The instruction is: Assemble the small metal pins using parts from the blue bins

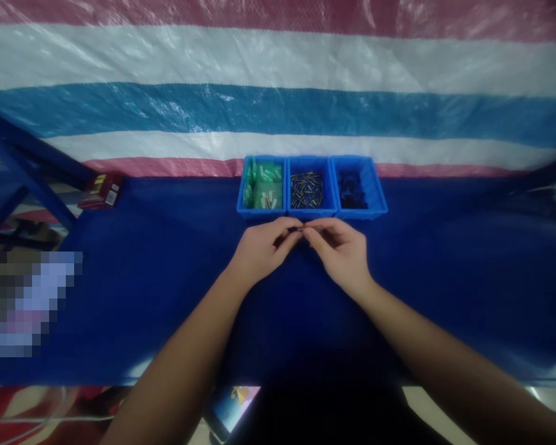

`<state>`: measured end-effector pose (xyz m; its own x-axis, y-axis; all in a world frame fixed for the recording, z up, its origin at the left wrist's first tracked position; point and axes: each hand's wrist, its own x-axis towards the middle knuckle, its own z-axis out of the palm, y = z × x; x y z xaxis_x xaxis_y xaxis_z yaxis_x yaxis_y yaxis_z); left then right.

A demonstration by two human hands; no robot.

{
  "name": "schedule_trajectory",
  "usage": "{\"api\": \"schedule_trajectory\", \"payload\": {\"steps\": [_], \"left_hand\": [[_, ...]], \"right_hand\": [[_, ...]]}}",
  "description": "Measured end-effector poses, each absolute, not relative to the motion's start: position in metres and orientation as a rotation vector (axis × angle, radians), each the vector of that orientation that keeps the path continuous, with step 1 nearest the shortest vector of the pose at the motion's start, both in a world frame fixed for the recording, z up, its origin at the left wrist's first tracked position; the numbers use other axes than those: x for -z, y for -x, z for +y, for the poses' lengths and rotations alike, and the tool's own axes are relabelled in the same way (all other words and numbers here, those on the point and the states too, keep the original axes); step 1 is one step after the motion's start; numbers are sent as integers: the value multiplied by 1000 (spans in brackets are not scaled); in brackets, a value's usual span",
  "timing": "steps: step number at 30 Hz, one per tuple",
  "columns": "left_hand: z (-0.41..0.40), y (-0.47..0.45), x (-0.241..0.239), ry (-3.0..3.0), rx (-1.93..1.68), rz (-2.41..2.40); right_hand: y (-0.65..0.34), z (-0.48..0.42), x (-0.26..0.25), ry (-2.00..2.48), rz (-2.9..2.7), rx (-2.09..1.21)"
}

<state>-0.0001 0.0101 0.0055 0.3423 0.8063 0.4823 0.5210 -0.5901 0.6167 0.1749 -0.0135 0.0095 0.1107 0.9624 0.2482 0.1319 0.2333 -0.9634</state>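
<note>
My left hand [262,249] and my right hand [341,252] meet at the fingertips just in front of three blue bins. Both are closed in a pinch around a small thin piece [300,229], mostly hidden by the fingers; its exact kind does not show. Behind the hands, the middle bin [309,214] holds many slim metal pins [307,189], dark and brassy. White pieces [269,199] and green plastic bags [262,173] lie in the left bin [261,214]. Small dark parts [352,191] fill the bottom of the right bin [375,198].
A blue surface [143,278] spreads under the hands and bins. At its back left sits a dark red box [101,190] beside a blue metal frame [37,154]. Striped sheeting [278,105] hangs behind. Below the front edge, a lit screen [234,408] shows.
</note>
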Motion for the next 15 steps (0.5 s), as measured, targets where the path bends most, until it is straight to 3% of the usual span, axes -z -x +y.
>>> {"api": "schedule_trajectory", "payload": {"steps": [15], "left_hand": [[9, 3, -11, -2270, -1063, 1100]], "right_hand": [[-180, -14, -13, 1270, -1520, -890]]}}
